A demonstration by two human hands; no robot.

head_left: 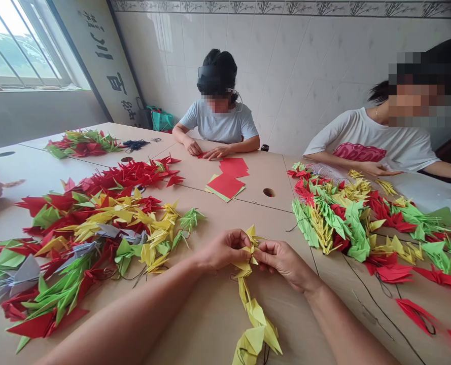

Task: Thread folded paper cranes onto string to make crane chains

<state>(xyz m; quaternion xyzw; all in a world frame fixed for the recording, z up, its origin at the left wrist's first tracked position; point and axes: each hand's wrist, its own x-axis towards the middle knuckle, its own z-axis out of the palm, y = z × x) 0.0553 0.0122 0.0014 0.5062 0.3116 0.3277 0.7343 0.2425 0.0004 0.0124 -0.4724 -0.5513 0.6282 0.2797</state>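
Note:
Both my hands meet over the near middle of the table, at the upper end of a string of yellow folded paper cranes. With bent fingers, my left hand pinches the top yellow crane from its left side. From the right, my right hand has thumb and forefinger closed on the same crane. Below the hands the string trails down toward me, with dark thread loops showing at its lower end. The fingers partly hide the crane they hold.
Left lies a large heap of red, yellow, green and grey paper cranes; another crane pile covers the right. Red paper squares lie ahead. One person folds red paper opposite; another person sits at right with clear plastic.

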